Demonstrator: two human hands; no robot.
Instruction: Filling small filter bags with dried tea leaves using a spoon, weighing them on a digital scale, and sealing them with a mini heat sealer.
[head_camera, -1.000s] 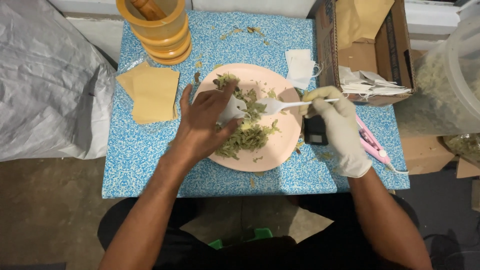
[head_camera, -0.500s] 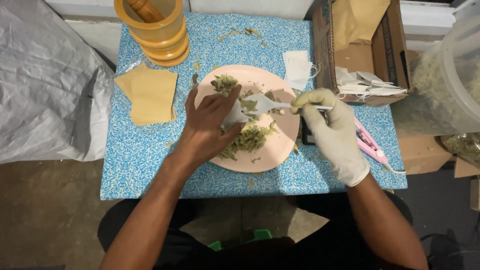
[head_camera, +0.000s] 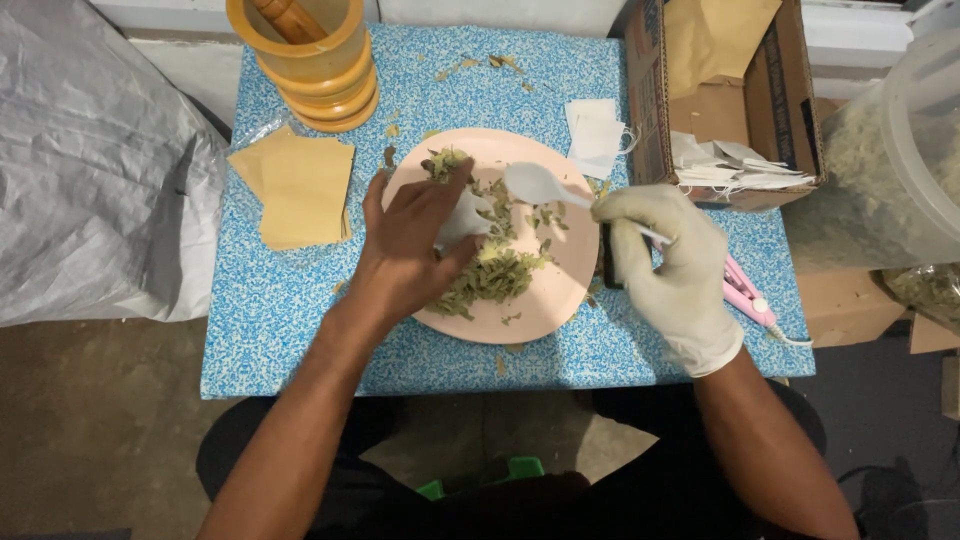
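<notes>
Over the pink plate (head_camera: 560, 300), on the blue speckled table (head_camera: 270, 330): a small white sachet (head_camera: 462, 218) pinched between thumb and fingers of the bare left hand (head_camera: 410, 245), mouth apparently turned right toward the spoon, though how far open is not clear. Just right of it, a white plastic spoon (head_camera: 535, 185) gripped by its handle in the closed, gloved right hand (head_camera: 670, 265), bowl raised above the plate's far-right part and seemingly empty. Long axis of the spoon running from lower right at the glove up-left to the bowl, so bowl near the sachet but apart from it. Beneath and between both hands, a heap of dried green leaves (head_camera: 490, 275) at the plate's middle, touching the left hand's fingers and nearer to that hand than to the glove; spoon bowl above and beyond the heap, not in it. Off to the left, brown paper envelopes (head_camera: 300, 190); at the far left corner, a stack of orange mortars (head_camera: 315, 65); to the right, a cardboard box (head_camera: 740, 90) with more white sachets.
</notes>
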